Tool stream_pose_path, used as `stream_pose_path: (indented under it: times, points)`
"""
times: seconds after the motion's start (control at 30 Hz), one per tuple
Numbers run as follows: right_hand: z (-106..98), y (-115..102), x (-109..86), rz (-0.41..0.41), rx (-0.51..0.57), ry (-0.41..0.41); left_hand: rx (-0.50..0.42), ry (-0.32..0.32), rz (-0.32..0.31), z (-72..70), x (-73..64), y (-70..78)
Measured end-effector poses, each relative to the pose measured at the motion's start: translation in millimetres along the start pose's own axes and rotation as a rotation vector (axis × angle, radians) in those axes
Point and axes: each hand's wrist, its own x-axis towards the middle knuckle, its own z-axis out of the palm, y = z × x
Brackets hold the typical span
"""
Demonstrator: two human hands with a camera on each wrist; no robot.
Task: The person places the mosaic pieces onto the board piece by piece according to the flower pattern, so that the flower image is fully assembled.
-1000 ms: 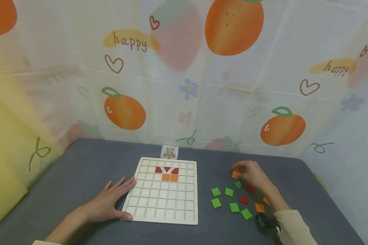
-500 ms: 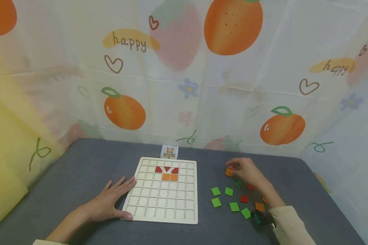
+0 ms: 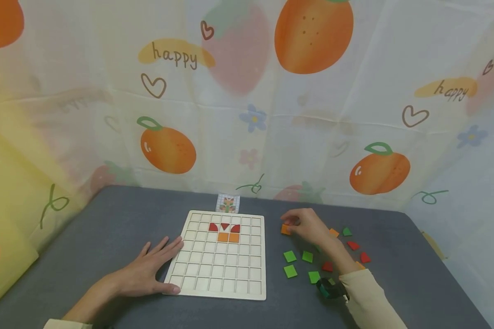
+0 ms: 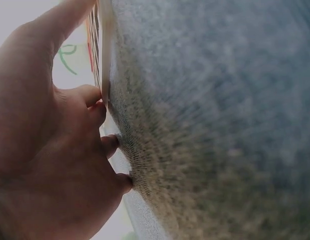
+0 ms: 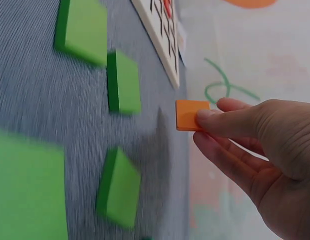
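Observation:
My right hand pinches an orange square tile between thumb and fingers, held above the table just right of the board. The cream gridded board lies flat on the table. In its upper rows sit a red triangle tile, two red curved tiles on either side of it, and two orange square tiles below. My left hand is spread at the board's left edge, thumb at the lower left corner and fingertips along the side; the left wrist view shows its fingers against the board and the table.
Several green square tiles lie on the dark grey table right of the board. More red tiles, a green tile and orange tiles lie around my right forearm. A small pattern card lies behind the board.
My right hand has moved left toward the board with the orange square tile. Tiles its arm covered on the right now show. My left hand has stayed at the board's edge.

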Motion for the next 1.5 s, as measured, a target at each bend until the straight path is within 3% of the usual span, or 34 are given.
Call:
stream_pose_path:
  times: [0.57, 1.2, 1.5]
  points:
    - [35.8, -44.9, 30.1, -0.079, 0.019, -0.02, -0.009, -0.004, -0.011, 0.6, -0.5, 0.0]
    - [64.9, -74.8, 53.5, -0.149, 0.106, -0.059, -0.017, 0.006, -0.01, 1.5, -2.0, -0.4]
    - [76.1, -85.6, 62.4, -0.135, 0.164, -0.097, -0.013, 0.014, -0.002, 1.8, -2.2, -1.0]
